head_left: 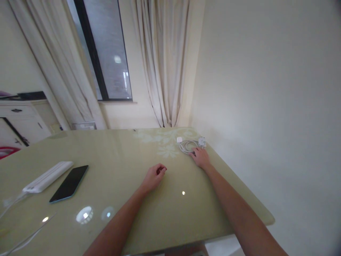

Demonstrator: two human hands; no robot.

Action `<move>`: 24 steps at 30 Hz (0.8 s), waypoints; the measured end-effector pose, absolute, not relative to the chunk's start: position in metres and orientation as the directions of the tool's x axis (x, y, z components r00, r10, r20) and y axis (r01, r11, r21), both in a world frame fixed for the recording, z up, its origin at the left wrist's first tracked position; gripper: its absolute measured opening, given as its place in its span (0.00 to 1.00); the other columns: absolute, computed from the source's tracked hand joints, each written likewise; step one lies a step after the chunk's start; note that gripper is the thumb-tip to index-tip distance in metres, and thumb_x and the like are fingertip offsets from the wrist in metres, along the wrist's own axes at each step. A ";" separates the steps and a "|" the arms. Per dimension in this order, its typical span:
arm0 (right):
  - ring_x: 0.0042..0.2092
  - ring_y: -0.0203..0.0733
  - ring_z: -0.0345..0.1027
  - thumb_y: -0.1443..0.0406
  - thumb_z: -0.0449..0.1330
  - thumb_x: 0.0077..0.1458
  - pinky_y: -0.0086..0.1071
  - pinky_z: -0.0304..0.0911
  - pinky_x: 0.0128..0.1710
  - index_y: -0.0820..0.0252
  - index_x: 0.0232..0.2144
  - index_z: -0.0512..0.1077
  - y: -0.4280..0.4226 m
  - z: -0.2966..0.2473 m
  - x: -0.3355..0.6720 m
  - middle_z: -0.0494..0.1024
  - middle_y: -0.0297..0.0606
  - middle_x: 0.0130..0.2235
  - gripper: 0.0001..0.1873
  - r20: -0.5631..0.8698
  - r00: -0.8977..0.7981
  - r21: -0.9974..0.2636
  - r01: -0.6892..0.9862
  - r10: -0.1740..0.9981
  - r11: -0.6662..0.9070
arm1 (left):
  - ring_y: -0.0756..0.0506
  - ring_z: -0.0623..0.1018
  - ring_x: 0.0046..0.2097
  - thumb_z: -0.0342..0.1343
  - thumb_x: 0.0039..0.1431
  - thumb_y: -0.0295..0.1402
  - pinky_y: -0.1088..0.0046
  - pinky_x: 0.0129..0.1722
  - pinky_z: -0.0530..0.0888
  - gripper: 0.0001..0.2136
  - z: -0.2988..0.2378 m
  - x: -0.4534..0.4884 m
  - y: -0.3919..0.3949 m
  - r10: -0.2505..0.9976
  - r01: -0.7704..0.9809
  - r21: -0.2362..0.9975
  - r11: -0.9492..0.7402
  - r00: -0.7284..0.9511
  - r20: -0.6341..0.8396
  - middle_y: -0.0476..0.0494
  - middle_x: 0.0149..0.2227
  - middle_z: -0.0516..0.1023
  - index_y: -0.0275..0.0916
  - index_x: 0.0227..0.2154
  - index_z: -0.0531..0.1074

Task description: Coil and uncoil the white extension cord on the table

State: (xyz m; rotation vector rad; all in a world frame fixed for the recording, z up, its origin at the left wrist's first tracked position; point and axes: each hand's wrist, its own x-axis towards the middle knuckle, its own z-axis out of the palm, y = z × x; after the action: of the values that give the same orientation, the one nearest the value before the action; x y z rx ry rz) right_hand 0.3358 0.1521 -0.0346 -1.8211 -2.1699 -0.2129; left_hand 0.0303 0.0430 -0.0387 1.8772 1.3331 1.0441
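Observation:
My right hand (201, 157) reaches to the far right corner of the green glass table (119, 199) and rests on the near edge of a coiled white cable (187, 145) with a white plug (202, 142) and a small white adapter (179, 139). Its fingers are hidden under the palm, so the grip is unclear. My left hand (155, 175) lies on the table's middle with fingers curled in loosely, and nothing shows in it.
A black phone (69, 183) and a white power strip (48, 176) with a cord lie at the left. Cream curtains (162, 60) and a window (105, 49) stand behind the table. A white wall runs along the right; a white cabinet (18, 121) is at far left.

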 end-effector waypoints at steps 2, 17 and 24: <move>0.59 0.49 0.65 0.54 0.55 0.68 0.39 0.55 0.59 0.60 0.56 0.73 0.154 -0.038 0.338 0.74 0.48 0.57 0.22 0.343 -0.161 -0.103 0.973 0.926 0.207 | 0.48 0.71 0.30 0.51 0.62 0.41 0.72 0.31 0.65 0.14 -0.038 0.031 0.043 0.948 0.472 0.823 -0.315 0.188 0.255 0.47 0.27 0.75 0.37 0.34 0.76; 0.70 0.50 0.51 0.56 0.55 0.67 0.43 0.43 0.67 0.58 0.69 0.60 0.147 -0.038 0.335 0.59 0.46 0.71 0.32 0.478 -0.122 -0.046 0.985 0.870 0.164 | 0.47 0.72 0.30 0.51 0.61 0.40 0.72 0.32 0.66 0.13 -0.034 0.031 0.040 0.950 0.478 0.821 -0.312 0.188 0.251 0.46 0.28 0.75 0.38 0.33 0.76; 0.59 0.52 0.67 0.47 0.53 0.67 0.42 0.51 0.61 0.59 0.56 0.74 0.154 -0.040 0.338 0.78 0.48 0.55 0.28 0.297 -0.075 -0.100 0.989 0.952 0.109 | 0.47 0.72 0.30 0.51 0.62 0.39 0.72 0.32 0.65 0.12 -0.036 0.030 0.040 0.945 0.478 0.816 -0.325 0.198 0.260 0.47 0.27 0.75 0.37 0.33 0.76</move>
State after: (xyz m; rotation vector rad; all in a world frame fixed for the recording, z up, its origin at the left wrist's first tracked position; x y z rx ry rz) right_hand 0.3379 0.1542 -0.0402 -1.9136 -2.1035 -0.1842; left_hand 0.0304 0.0400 -0.0362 1.8957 1.3233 1.0383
